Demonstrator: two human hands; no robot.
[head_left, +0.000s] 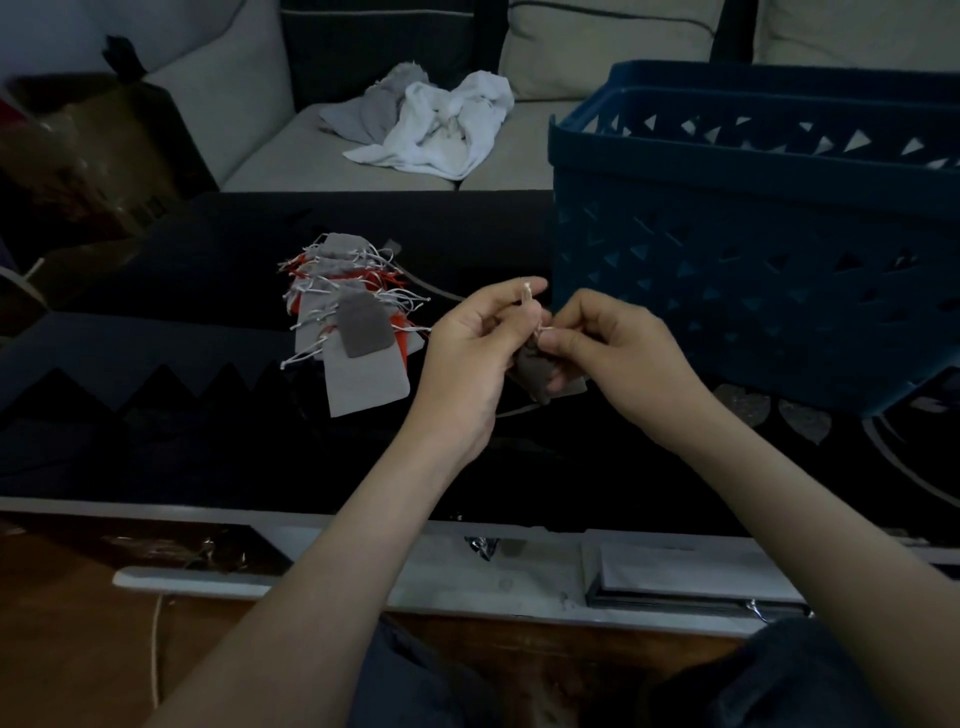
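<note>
A small dark grey drawstring pouch (535, 373) hangs between both hands above the dark table (218, 457). My left hand (475, 345) pinches the pale drawstring (527, 296) and holds it upward. My right hand (608, 353) grips the pouch's neck, with thumb and fingers curled on the cord there. To the left lies a pile of several grey and orange drawstring pouches (353, 317) with white cords, one dark grey pouch on top.
A large dark blue plastic basket (753, 218) stands at the right, tilted, close behind my right hand. A beige sofa (260, 104) behind the table carries crumpled white and grey cloths (441, 124). A cardboard box (78, 156) sits at far left.
</note>
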